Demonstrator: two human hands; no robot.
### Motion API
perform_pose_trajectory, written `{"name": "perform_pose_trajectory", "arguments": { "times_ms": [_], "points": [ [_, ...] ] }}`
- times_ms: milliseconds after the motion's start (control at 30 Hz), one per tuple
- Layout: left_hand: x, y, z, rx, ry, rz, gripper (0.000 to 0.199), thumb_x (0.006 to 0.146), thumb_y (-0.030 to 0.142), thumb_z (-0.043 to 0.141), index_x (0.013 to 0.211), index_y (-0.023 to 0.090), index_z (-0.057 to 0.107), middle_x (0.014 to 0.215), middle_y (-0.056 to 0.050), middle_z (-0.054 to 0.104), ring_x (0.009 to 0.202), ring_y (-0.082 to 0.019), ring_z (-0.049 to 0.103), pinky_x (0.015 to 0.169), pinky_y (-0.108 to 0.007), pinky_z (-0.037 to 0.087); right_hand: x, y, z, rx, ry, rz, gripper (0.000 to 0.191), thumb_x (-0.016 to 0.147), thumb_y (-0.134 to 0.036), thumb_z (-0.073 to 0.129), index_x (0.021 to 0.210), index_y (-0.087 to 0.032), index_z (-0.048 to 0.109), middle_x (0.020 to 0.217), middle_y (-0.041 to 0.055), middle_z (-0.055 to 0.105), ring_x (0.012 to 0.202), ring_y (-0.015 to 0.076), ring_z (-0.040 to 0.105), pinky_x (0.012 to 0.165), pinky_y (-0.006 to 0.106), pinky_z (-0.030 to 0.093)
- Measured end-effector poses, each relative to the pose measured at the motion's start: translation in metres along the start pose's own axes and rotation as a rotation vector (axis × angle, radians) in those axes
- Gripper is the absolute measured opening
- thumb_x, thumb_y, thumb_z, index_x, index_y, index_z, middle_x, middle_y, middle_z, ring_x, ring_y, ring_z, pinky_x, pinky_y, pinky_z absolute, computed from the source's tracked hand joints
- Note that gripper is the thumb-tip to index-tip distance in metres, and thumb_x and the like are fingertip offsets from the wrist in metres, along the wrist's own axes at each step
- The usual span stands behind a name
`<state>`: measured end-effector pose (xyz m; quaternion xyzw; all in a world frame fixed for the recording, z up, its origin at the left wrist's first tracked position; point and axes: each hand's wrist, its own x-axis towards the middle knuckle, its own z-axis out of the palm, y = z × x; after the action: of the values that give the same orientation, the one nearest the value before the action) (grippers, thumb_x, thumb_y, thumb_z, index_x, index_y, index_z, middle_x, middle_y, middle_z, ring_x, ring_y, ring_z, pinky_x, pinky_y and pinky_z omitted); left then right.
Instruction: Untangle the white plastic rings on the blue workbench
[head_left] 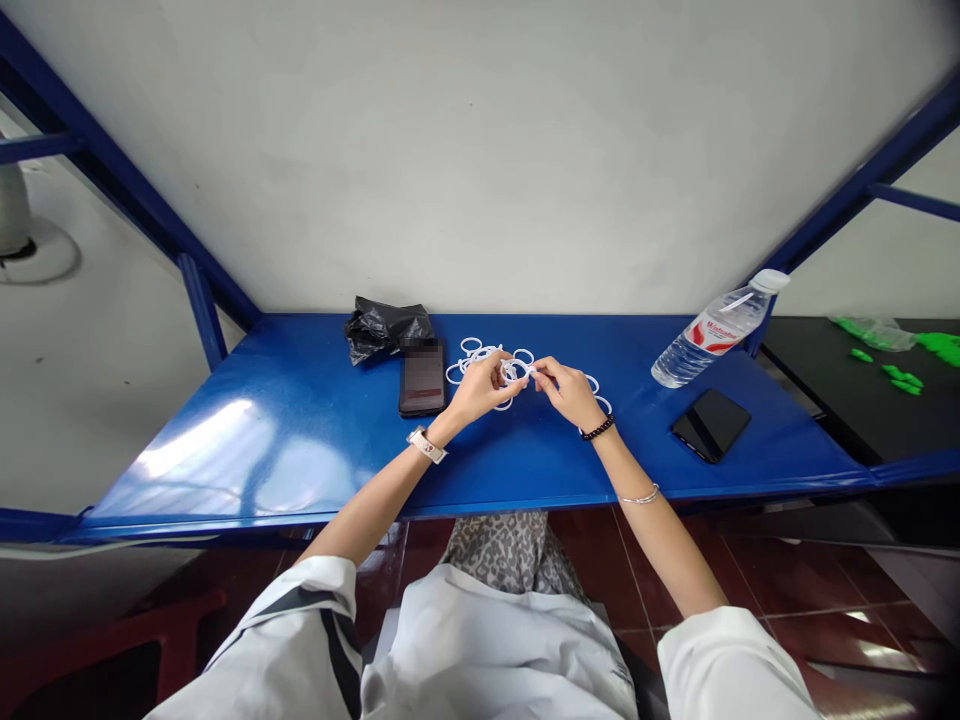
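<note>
Both hands meet over the middle of a blue table (525,460). My left hand (480,385) is closed, pinching a white ring (514,372) between thumb and fingers. On the same ring's right side, the fingertips of my right hand (566,392) are pressed together. Behind and left of my left hand lies a loose heap of white rings (471,347). A few more white rings (603,404) lie by my right wrist, partly covered by it. Whether the held ring is linked to another is too small to make out.
A dark phone (423,378) lies left of my left hand, with a crumpled black plastic bag (386,326) behind it. To the right stand a water bottle (716,330) and a black phone (711,425). Blue metal bars (202,310) flank the table. Green pieces (902,380) lie on a black table.
</note>
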<state>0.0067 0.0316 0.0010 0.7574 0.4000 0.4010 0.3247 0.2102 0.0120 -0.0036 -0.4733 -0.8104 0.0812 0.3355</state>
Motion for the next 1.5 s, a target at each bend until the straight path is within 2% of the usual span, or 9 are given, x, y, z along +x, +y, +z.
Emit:
{"name": "perform_pose_trajectory", "arguments": {
  "times_ms": [200,433,567,800,1233,1500],
  "points": [
    [-0.0008,0.0006,-0.0005,-0.010,0.007,0.012,0.033,0.082,0.048,0.068,0.089,0.020,0.054,0.060,0.004,0.049,0.052,-0.012,0.045,0.051,-0.025,0.032,-0.0001,-0.0029,-0.0007,-0.021,-0.019,-0.004,0.033,0.105,-0.045,0.037,0.097,-0.023,0.060,0.076,0.0031,0.072,0.067,0.0192,0.067,0.064,0.028,0.044],
    [-0.0028,0.0005,0.0022,-0.007,-0.045,0.070,0.037,0.081,0.051,0.068,0.079,0.020,0.048,0.060,0.005,0.047,0.052,-0.009,0.041,0.051,-0.024,0.031,-0.0013,-0.0005,0.0027,-0.052,-0.116,-0.052,0.025,0.102,-0.039,0.042,0.103,-0.022,0.061,0.084,0.0062,0.072,0.070,0.0217,0.066,0.062,0.028,0.040],
    [-0.0030,-0.0005,0.0039,0.018,-0.059,0.101,0.041,0.079,0.053,0.069,0.078,0.020,0.046,0.059,0.006,0.045,0.051,-0.008,0.040,0.051,-0.023,0.031,-0.0019,-0.0012,0.0016,-0.045,-0.132,-0.075,0.017,0.097,-0.032,0.049,0.089,-0.021,0.060,0.075,0.0052,0.067,0.067,0.0207,0.062,0.062,0.027,0.038],
    [-0.0030,0.0015,0.0022,-0.010,-0.070,0.126,0.042,0.078,0.052,0.070,0.083,0.020,0.044,0.061,0.007,0.046,0.051,-0.008,0.041,0.051,-0.022,0.032,-0.0014,-0.0043,-0.0013,0.060,-0.146,-0.069,0.014,0.093,-0.026,0.049,0.082,-0.021,0.056,0.073,0.0037,0.064,0.066,0.0187,0.059,0.063,0.027,0.037],
    [-0.0036,-0.0006,0.0040,0.009,-0.152,0.137,0.042,0.082,0.050,0.067,0.101,0.021,0.043,0.063,0.007,0.049,0.051,-0.011,0.048,0.051,-0.023,0.037,0.0005,-0.0009,0.0023,-0.031,-0.132,-0.068,0.025,0.094,-0.023,0.047,0.073,-0.020,0.059,0.072,0.0057,0.065,0.070,0.0193,0.057,0.065,0.028,0.035],
    [-0.0031,-0.0002,0.0018,0.007,-0.182,0.143,0.043,0.085,0.044,0.064,0.115,0.019,0.047,0.061,0.007,0.050,0.053,-0.012,0.051,0.052,-0.024,0.038,-0.0001,0.0000,0.0027,-0.107,-0.148,-0.050,0.017,0.089,-0.019,0.051,0.073,-0.019,0.056,0.071,0.0055,0.065,0.068,0.0190,0.057,0.063,0.027,0.034]
  ]
}}
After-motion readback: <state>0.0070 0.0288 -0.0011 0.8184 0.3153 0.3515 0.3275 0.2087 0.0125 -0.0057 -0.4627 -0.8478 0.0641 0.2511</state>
